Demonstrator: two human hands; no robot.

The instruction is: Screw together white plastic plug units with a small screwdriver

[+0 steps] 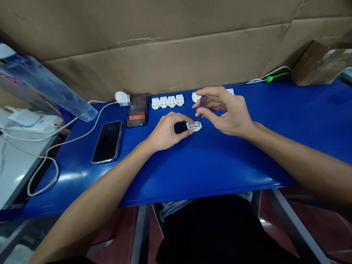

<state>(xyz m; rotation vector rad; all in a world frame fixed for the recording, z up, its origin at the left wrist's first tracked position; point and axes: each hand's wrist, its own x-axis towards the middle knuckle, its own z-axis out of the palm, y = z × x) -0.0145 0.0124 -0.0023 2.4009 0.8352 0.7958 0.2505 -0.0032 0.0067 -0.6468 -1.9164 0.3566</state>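
Near the middle of the blue table (179, 169), a small white part (195, 126) lies between the thumb and fingers of my left hand (169, 132). Thin prongs or wires stick out from its left side. My right hand (226, 111) pinches a small screwdriver with a dark purple handle (203, 101); its shaft points down onto the right end of the white part. Behind my hands stand several white socket-like pieces (167, 102) in a row, and others (195, 97) are partly hidden by my right hand.
A phone (107, 142) and a white cable (57, 168) lie on the left. Behind the phone is a dark, blurred-out item (138, 110). A plastic bottle (53, 85) leans at the back left. A cardboard box (317, 63) stands back right, near a green-tipped item (269, 79).
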